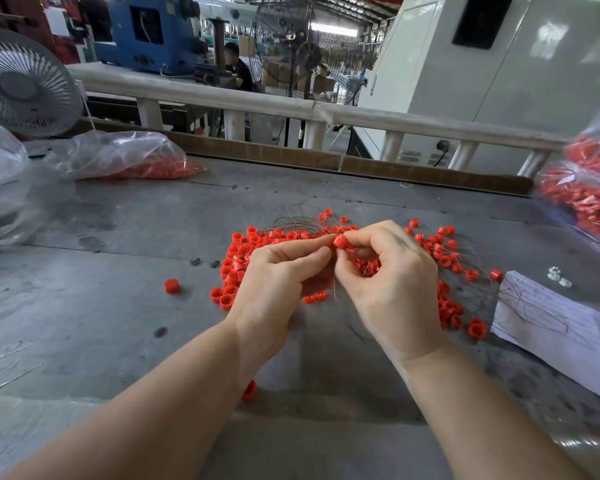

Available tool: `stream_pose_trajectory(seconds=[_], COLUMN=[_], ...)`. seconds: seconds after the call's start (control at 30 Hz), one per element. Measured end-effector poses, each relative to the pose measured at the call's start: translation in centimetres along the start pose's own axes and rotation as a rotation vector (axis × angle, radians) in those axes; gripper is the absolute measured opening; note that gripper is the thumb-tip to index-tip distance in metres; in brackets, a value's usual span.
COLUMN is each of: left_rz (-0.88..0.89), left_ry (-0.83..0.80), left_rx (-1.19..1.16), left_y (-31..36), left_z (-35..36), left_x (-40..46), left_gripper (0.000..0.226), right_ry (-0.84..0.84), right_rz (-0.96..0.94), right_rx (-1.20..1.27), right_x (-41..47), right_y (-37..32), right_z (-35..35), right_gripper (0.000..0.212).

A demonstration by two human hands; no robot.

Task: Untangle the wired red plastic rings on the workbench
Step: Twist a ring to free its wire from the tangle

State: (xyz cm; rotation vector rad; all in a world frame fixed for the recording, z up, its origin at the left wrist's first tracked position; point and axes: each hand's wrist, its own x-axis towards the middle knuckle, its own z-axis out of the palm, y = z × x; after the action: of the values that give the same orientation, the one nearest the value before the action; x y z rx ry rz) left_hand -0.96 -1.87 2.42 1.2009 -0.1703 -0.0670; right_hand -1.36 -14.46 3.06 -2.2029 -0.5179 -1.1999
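head view: both hands meet above a heap of red rings [238, 258] strung on thin wire [291, 221], spread over the middle of the grey workbench [84, 323]. the left hand [278, 282] has its thumb and forefinger stretched toward the right, their tips pressed together at the edge of one ring [340, 241] lifted just above the heap. the right hand [392, 271] curls its fingers inward, forefinger and thumb pinching that same ring from the other side; a strand of wire hangs down between the two hands. more rings lie to the right of the hands, trailing wire toward a sheet of paper [561, 327]. a single ring [171, 285] sits apart on the left, and another [249, 390] shows beside the left forearm. clear bags [129, 155] holding red pieces rest at the far left, more bags [589, 195] at the right edge. a grey fan [23, 86] stands at the far left, behind the bench.
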Motion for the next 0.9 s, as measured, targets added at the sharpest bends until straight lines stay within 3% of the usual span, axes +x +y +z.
stream_pose_trajectory(seconds=[0.47, 0.57, 0.73, 0.9], left_rz=[-0.014, -0.004, -0.003, -0.014], left_ry=[0.0, 0.0, 0.023, -0.003], left_rx=[0.038, 0.007, -0.044, -0.053], left_y=[0.1, 0.0, 0.0, -0.2], left_z=[0.3, 0.3, -0.3, -0.7], left_x=[-0.3, -0.2, 0.2, 0.6], left_gripper=[0.023, 0.012, 0.028, 0.028], right_ry=[-0.09, -0.073, -0.061, -0.05], right_rz=[-0.03, -0.069, -0.163, -0.127], right_rx=[0.008, 0.001, 0.018, 0.105], right_x=[0.2, 0.2, 0.1, 0.0], right_y=[0.6, 0.5, 0.3, 0.6], right_z=[-0.3, -0.3, 0.1, 0.1], right_gripper=[0.006, 0.006, 0.008, 0.006])
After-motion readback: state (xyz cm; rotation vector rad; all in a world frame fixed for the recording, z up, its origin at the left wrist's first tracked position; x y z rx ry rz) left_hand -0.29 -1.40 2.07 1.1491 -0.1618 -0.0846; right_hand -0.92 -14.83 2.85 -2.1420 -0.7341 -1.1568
